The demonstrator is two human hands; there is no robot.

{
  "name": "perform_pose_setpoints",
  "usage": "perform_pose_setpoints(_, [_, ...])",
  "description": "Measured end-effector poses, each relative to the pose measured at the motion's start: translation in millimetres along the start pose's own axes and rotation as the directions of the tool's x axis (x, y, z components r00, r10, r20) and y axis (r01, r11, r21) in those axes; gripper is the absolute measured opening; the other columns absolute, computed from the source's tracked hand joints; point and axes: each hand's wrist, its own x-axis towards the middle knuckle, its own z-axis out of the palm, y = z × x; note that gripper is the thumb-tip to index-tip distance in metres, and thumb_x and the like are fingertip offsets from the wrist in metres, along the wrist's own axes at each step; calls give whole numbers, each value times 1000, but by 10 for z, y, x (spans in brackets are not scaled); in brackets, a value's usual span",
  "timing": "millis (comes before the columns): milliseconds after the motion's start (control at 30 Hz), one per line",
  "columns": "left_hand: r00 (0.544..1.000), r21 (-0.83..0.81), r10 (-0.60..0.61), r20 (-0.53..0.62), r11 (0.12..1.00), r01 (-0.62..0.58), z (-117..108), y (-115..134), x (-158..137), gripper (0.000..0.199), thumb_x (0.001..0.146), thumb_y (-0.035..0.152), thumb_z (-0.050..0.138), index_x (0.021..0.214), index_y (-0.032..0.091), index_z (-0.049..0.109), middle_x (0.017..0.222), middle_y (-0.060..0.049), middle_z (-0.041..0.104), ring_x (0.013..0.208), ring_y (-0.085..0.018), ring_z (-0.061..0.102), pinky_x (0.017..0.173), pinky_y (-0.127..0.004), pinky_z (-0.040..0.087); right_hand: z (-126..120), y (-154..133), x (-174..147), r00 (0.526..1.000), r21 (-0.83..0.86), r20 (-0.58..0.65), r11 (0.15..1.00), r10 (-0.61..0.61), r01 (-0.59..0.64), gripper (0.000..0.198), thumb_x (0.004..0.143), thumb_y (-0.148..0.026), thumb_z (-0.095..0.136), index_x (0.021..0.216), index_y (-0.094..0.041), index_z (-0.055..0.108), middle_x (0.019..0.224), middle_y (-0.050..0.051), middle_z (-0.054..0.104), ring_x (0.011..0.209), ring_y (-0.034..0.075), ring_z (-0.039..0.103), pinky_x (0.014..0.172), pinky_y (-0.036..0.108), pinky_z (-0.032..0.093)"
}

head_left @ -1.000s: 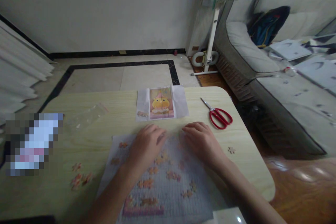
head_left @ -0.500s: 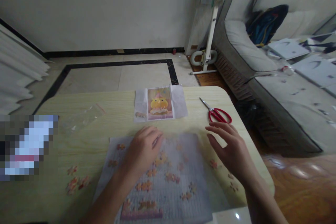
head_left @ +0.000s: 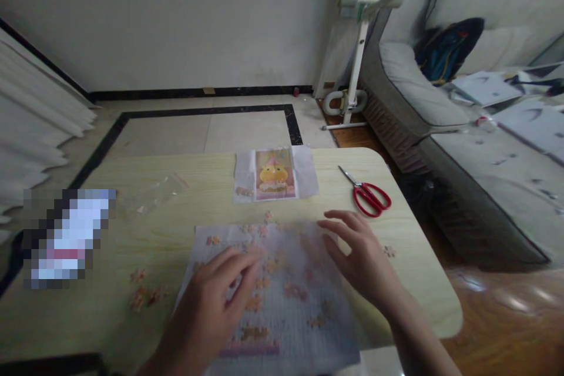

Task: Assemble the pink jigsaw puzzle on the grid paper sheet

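My left hand [head_left: 220,291] hovers low over a translucent printed sheet [head_left: 324,329], fingers loosely bent and thumb a little apart. Its fingertips are blurred, and no piece shows between them. Above the sheet's right edge, my right hand [head_left: 361,255] is open with its fingers spread. Jigsaw pieces are scattered on the sheet, among them a brown joined group [head_left: 254,332] above a pink strip [head_left: 251,349]. A few pieces [head_left: 263,230] lie around the sheet's far edge. Past them is a reference picture of a yellow cartoon figure [head_left: 274,175].
Red-handled scissors [head_left: 371,198] lie at the table's far right, and one loose piece [head_left: 389,251] lies nearer me. At left are a clear plastic bag [head_left: 154,194], a pixelated screen-like object [head_left: 73,235] and loose pieces [head_left: 147,294]. A sofa [head_left: 489,170] stands beyond the right side.
My left hand has drawn nearer to me, uncovering pieces at the sheet's far edge. My right hand has moved left over the sheet's edge. The view has shifted slightly.
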Motion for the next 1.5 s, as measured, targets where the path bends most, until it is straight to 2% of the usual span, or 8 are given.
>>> perform_pose_setpoints(100, [998,-26,-11,-62,1000,9,-73,-20,-145,18,95,22,50,100,28,66,84,-1,69,74,-15,67,62,-24,55,120,-91,124,997,-9,58,999,-51,51,24,90,-15,59,112,-22,67,116,11,65,107,26,60,91,48,52])
perform_pose_setpoints(233, [993,25,-74,-88,997,77,-60,-214,-102,18,95,23,49,103,25,66,90,-3,70,78,-16,67,66,-27,55,153,-80,161,998,-32,30,998,-50,50,22,90,-17,60,111,-21,67,115,11,66,107,27,60,92,48,51])
perform_pose_setpoints(433, [996,187,-80,37,980,71,107,-423,375,23,93,16,51,108,20,68,99,-6,69,90,-22,67,76,-35,53,97,-12,21,999,-47,19,998,-28,28,23,90,-18,58,111,-22,66,114,12,65,106,28,61,89,49,53])
perform_pose_setpoints(667, [976,329,-159,148,939,103,239,-302,498,20,97,26,52,93,23,71,80,-3,61,70,-19,64,58,-28,43,134,51,-109,998,-78,65,997,-7,12,28,87,-10,57,111,-23,66,114,11,65,104,28,61,87,48,54])
perform_pose_setpoints(833, [965,310,-182,191,944,116,204,-302,471,21,96,24,52,89,23,72,80,-3,60,71,-19,64,60,-29,43,155,94,-94,995,-92,103,995,-17,27,26,87,-9,57,109,-19,66,115,13,64,104,29,60,87,48,53])
perform_pose_setpoints(1000, [957,264,-202,207,954,144,209,-298,618,29,94,20,52,118,24,67,98,-6,66,87,-23,67,72,-33,51,126,109,-78,992,-77,127,997,-10,19,23,89,-10,54,107,-18,67,115,13,64,102,27,59,87,47,52])
perform_pose_setpoints(1200, [937,319,-218,272,939,126,243,-325,716,28,94,20,52,117,24,68,98,-7,67,88,-26,68,74,-38,53,126,121,-76,990,-100,138,995,10,4,28,86,-5,54,105,-19,69,116,13,62,106,28,57,88,48,51])
perform_pose_setpoints(1500, [954,255,-185,236,959,123,209,-439,657,25,92,16,54,112,22,69,106,-6,68,96,-26,67,83,-41,54,161,169,-85,993,-132,113,991,-20,35,26,88,-11,55,108,-19,70,117,14,63,107,30,59,89,47,52])
